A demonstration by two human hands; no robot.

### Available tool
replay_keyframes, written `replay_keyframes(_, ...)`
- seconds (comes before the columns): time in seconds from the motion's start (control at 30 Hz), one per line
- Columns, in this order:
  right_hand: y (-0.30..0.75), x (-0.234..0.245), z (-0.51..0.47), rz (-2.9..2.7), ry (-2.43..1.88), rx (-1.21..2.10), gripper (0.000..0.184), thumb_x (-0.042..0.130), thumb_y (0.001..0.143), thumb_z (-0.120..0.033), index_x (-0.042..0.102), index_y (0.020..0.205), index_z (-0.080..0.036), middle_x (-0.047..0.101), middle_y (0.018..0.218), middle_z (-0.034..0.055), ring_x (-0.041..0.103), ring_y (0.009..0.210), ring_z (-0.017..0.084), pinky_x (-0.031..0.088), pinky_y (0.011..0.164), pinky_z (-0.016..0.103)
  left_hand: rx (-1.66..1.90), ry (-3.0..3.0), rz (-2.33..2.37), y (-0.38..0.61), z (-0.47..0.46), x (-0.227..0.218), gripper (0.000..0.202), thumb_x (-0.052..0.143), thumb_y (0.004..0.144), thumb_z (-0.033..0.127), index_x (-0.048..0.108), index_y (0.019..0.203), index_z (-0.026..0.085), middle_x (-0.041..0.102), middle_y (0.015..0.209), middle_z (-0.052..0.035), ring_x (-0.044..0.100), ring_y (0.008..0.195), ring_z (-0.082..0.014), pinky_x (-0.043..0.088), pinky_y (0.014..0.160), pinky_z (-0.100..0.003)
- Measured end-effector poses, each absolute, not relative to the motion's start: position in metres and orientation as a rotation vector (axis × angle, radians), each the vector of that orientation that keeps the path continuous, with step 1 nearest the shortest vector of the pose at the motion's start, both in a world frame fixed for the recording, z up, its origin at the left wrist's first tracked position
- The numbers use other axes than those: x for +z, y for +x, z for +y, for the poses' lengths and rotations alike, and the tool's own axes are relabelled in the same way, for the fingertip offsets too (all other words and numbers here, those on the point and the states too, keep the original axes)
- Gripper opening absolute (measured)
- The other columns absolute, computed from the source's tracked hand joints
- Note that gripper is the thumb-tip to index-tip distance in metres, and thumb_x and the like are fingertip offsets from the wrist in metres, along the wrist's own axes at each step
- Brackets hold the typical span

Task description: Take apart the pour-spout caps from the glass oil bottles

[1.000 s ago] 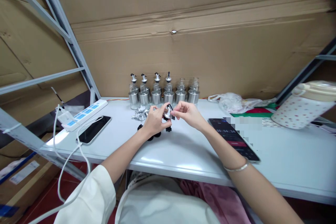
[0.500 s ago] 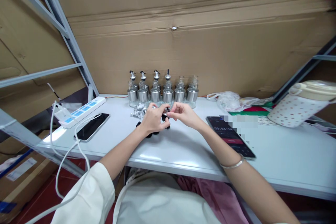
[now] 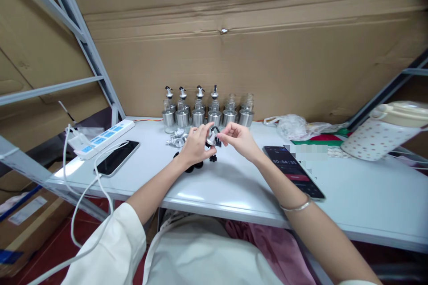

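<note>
My left hand [image 3: 195, 146] is closed around a silver pour spout [image 3: 211, 139] with a black flap at its top, held just above the table. My right hand [image 3: 239, 141] pinches at the black flap end of that spout from the right side; the fingertips partly hide it. Several loose silver spout parts [image 3: 177, 138] lie on the table behind my left hand. Black round stoppers [image 3: 198, 165] are partly covered by my left wrist, and a few small black pieces [image 3: 213, 158] sit beneath the hands.
Glass bottles with metal sleeves [image 3: 198, 119] stand in two rows at the back; several rear ones carry spouts. A power strip [image 3: 107, 139] and a phone [image 3: 117, 160] lie left. To the right are a phone showing a timer [image 3: 294, 173], a plastic bag [image 3: 290, 127] and a dotted jug [image 3: 374, 138].
The silver spout has been lifted and turned upward between my hands, so more of it shows. My right hand has moved slightly up and right.
</note>
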State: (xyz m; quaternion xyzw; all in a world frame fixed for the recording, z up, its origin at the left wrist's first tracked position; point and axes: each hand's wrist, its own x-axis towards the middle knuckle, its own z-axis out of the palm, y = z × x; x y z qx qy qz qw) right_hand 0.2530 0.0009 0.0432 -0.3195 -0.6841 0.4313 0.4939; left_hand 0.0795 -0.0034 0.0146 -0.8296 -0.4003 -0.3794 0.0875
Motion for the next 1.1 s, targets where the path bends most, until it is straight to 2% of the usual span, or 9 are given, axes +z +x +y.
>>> replay_keyframes(0.23, 0.2516, 0.0409, 0.0017, -1.696, -0.727, 1.075, 0.041, 0.075, 0.063, -0.051, 0.050, 0.064, -0.018, 0.055, 0.052, -0.0035, 0.047, 0.047, 0.008, 0.036, 0.048, 0.024, -1.123, -2.552, -1.195, 0.0795, -0.0048, 0.0139, 0.075, 0.048, 0.067, 0.020, 0.025, 0.137, 0.009, 0.057, 0.096, -0.0074, 0.054, 0.084, -0.0219, 0.036, 0.084, -0.035)
replay_keyframes(0.5, 0.2536, 0.0378, 0.0043, -1.724, -0.713, 1.126, 0.038, 0.076, 0.065, -0.046, 0.050, 0.066, -0.018, 0.056, 0.054, -0.0036, 0.047, 0.048, 0.008, 0.035, 0.048, 0.023, -1.154, -2.586, -1.150, 0.0782, -0.0044, 0.0145, 0.056, 0.046, 0.067, 0.023, 0.039, 0.121, 0.009, 0.057, 0.090, -0.0073, 0.054, 0.080, -0.0221, 0.036, 0.085, -0.037)
replay_keyframes(0.77, 0.2524, 0.0409, 0.0008, -1.734, -0.647, 1.275, 0.036, 0.075, 0.068, -0.044, 0.050, 0.069, -0.018, 0.057, 0.057, -0.0042, 0.050, 0.052, 0.009, 0.040, 0.056, 0.026, -1.125, -2.611, -1.137, 0.0782, -0.0059, 0.0181, 0.051, 0.044, 0.069, 0.023, 0.042, 0.119, 0.013, 0.059, 0.093, -0.0067, 0.056, 0.081, -0.0214, 0.034, 0.085, -0.037)
replay_keyframes(1.1, 0.2548, 0.0381, 0.0062, -1.588, -0.613, 1.352, 0.040, 0.075, 0.069, -0.045, 0.056, 0.090, -0.018, 0.061, 0.063, -0.0031, 0.052, 0.053, 0.009, 0.040, 0.055, 0.026, -1.148, -2.595, -1.130, 0.0778, -0.0042, 0.0151, 0.062, 0.047, 0.068, 0.023, 0.032, 0.127, 0.012, 0.058, 0.094, -0.0064, 0.054, 0.084, -0.0226, 0.035, 0.087, -0.037)
